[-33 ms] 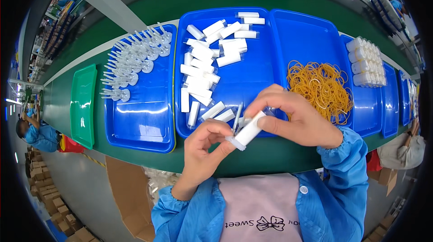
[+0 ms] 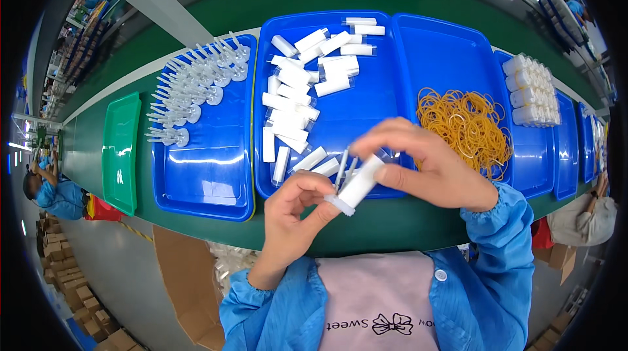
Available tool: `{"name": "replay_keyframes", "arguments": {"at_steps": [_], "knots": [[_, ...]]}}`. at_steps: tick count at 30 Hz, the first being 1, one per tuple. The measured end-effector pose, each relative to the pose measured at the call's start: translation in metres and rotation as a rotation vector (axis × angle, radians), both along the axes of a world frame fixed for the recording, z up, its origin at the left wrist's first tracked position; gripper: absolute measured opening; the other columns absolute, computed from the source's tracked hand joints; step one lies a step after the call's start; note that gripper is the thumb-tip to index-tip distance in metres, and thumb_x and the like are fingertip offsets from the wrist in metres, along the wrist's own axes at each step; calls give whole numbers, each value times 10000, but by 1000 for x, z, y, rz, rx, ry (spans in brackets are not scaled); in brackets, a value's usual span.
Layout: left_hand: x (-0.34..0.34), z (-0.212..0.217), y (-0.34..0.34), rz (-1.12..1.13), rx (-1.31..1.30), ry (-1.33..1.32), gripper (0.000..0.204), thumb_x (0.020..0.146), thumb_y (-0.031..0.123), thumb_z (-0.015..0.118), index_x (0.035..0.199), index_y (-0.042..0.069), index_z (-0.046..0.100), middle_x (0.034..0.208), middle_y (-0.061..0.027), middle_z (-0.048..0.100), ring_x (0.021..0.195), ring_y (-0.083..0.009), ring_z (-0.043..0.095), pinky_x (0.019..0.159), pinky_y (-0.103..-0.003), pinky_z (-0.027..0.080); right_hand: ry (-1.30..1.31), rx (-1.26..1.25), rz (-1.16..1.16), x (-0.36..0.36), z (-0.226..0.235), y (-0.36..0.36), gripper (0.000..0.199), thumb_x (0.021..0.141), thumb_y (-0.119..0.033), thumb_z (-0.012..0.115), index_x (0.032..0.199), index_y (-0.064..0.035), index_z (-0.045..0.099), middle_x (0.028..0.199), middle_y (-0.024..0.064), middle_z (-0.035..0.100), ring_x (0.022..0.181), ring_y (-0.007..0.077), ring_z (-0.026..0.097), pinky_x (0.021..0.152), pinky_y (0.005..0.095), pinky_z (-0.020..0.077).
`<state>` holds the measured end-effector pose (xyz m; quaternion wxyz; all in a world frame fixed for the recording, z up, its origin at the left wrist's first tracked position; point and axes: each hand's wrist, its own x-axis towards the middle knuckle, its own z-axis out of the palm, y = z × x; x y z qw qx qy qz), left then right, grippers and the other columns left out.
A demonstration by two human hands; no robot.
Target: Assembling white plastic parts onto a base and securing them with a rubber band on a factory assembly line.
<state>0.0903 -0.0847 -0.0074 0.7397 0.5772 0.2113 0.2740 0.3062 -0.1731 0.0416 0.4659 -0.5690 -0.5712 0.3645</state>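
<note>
A small white cylinder (image 2: 362,181) with a translucent flanged base stands tilted between my hands, above the near edge of the middle tray. My left hand (image 2: 296,215) is closed, its thumb and forefinger pinching the flanged base. Thin pale rods (image 2: 343,166) stick up beside the cylinder. My right hand (image 2: 428,166) curves round the upper end, its thumb against the white surface. Its forefinger is raised and slightly blurred; clear film shows between the fingers and thumb. Many similar white rolls with clear film ends (image 2: 292,109) lie loose in the blue tray (image 2: 369,119).
At the left, upright clear stemmed pieces (image 2: 196,83) fill the back of a blue tray (image 2: 203,181), beside a green tray (image 2: 121,155). To the right are yellow rubber bands (image 2: 464,132) and bundled white cylinders (image 2: 531,92). A cardboard box (image 2: 183,279) stands below the table.
My right forefinger has lifted slightly away from the cylinder, showing more of the thin rods. My left hand has shifted very little.
</note>
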Motion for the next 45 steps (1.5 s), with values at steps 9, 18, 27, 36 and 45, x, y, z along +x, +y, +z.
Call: {"name": "replay_keyframes", "arguments": {"at_steps": [9,18,27,36,45], "knots": [[-15,9,23,234,-7,16,241,852,61,696,1023,8,534,910,-120,644,795,-194,666,692,-305,544,-964,61,334,-4,-30,4,324,798,-108,579,1118,-61,591,965,90,614,896,253,585,764,347,448],[-21,4,27,327,169,-56,166,836,22,703,987,-24,650,962,-83,613,866,-153,611,761,-257,495,-924,116,151,-2,-32,8,427,720,-56,629,1144,-42,583,931,120,621,866,270,619,756,368,490],[-11,18,7,82,568,39,202,771,-50,695,953,30,732,933,-100,624,797,-177,617,663,-263,489,866,-128,-306,18,-10,17,293,892,-82,624,1171,-30,549,1028,57,619,976,141,609,881,293,487],[0,20,2,52,619,39,230,753,-53,703,959,45,735,918,-87,634,786,-161,604,647,-253,484,891,-162,-255,-1,-12,17,366,896,-90,627,1233,-41,493,1116,53,570,970,96,564,851,243,457],[0,24,3,62,718,66,277,701,-49,717,949,71,743,890,-49,641,784,-177,595,639,-275,465,752,-101,-204,0,-13,15,302,910,-137,630,1178,-40,531,1076,39,583,956,75,553,832,227,441]]}}
